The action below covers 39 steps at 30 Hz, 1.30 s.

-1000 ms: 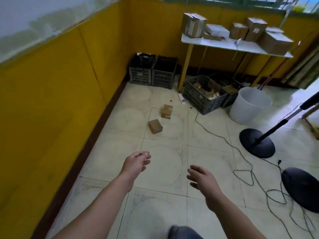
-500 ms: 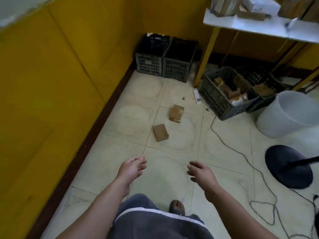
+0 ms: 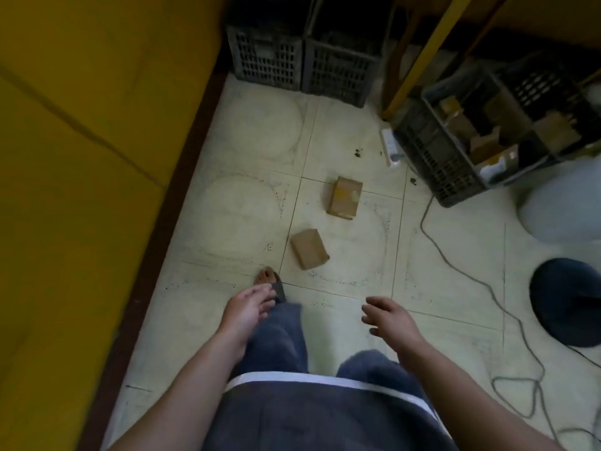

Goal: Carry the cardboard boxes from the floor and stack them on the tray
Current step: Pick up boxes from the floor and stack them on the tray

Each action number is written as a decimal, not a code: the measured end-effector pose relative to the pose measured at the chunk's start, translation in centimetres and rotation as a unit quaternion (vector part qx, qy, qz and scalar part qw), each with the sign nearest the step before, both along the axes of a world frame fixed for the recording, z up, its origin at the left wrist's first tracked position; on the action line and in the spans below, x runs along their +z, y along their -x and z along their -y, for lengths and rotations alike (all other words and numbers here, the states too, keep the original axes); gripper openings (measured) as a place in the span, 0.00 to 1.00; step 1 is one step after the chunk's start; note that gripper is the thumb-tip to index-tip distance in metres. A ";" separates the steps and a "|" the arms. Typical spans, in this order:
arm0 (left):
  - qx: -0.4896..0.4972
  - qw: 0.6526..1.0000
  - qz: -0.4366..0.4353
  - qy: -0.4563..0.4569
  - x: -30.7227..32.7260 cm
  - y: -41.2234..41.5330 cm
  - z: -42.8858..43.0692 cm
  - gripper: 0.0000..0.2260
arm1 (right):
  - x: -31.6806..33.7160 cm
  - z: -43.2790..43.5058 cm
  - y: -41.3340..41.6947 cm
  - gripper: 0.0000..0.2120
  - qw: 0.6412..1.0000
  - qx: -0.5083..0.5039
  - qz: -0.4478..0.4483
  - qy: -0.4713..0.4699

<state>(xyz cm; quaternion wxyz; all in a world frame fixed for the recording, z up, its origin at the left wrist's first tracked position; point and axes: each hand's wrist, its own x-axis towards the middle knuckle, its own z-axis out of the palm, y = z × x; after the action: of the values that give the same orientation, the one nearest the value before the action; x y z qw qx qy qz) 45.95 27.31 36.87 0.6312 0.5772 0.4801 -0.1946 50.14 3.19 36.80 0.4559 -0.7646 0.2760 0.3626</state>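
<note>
Approaching near box (image 3: pixel 309 249) at frame centre, left hand (image 3: pixel 247 307) and right hand (image 3: pixel 388 319) hung empty, fingers loosely spread; recommended grip w/ both palms on opposite sides.

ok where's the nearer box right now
In the head view the nearer box lies on the floor tiles near centre, just ahead and right of the foot, with the other box a little beyond it, toward the crates.
</note>
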 end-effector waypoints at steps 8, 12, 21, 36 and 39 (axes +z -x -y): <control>-0.042 0.997 -0.065 0.019 -9.5 -9.6 -4.5 0.10 | -9.6 -3.4 -9.0 0.16 0.998 0.011 -0.060 0.029; -0.065 0.994 -0.084 0.001 -16.3 -13.5 -4.0 0.10 | -17.6 -3.6 -11.9 0.17 0.995 -0.003 -0.102 0.012; -0.223 0.966 -0.113 -0.071 -34.2 -18.8 -1.1 0.17 | -37.3 -4.4 -14.9 0.09 0.969 -0.100 -0.221 -0.053; -0.398 0.903 -0.090 -0.136 -51.8 -24.7 2.5 0.17 | -53.7 -4.4 -15.6 0.23 0.938 -0.194 -0.273 -0.091; -0.394 0.904 -0.095 -0.137 -52.6 -24.4 2.5 0.07 | -54.1 -4.5 -15.1 0.24 0.934 -0.212 -0.273 -0.092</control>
<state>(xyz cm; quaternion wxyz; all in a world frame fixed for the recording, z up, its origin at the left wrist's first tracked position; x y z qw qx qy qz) 70.36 24.78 -15.72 0.3688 0.7788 0.2931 -0.4142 65.24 7.67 -17.25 0.4973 -0.5145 0.5109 0.4765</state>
